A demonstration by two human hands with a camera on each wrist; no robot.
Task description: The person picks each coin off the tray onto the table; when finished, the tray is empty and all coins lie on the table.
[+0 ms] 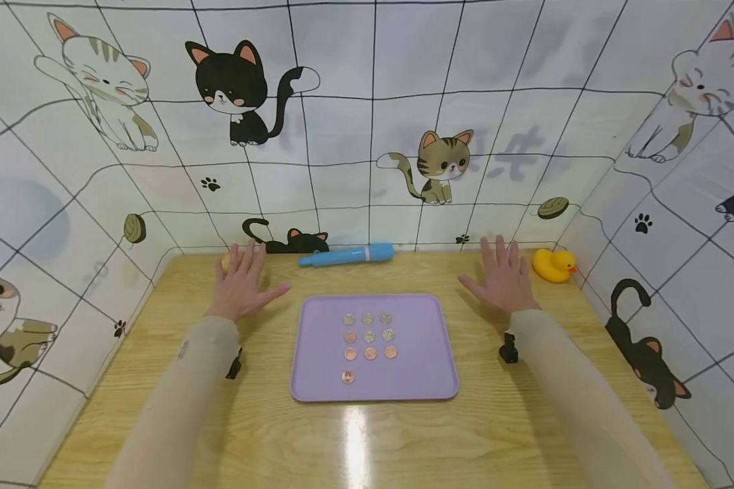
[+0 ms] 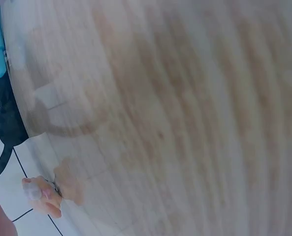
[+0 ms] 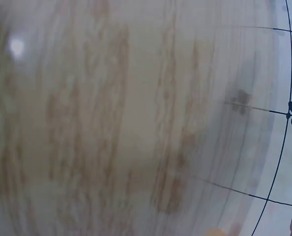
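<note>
Cat-print backdrop (image 1: 342,142) with black grid lines, wood table (image 1: 263,421) in front. Left hand (image 1: 238,285): fingers straight and spread, thumb out toward the middle, holding nothing. Right hand (image 1: 504,277): same pose mirrored, fingers fanned, nothing held. Both palms down, well apart; can't tell if they press on the table.

Figurine (image 2: 45,196) by the left fingertips, partly hidden from the head view, clearer in the left wrist view. Duck (image 1: 553,265), yellow, just beside the right hand, on its outer side.

Tray (image 1: 425,353), lilac, sits between the forearms, nearer the person than the hands. Ten coins (image 1: 369,335) lie apart on it: three rows of three, then one copper alone at the near left. Far row silver; second row one copper, two silver; third row all copper.

Blue pen (image 1: 348,256) lies beyond the tray, near the backdrop. Beige sleeves (image 1: 180,394), black wrist straps (image 1: 509,348).
</note>
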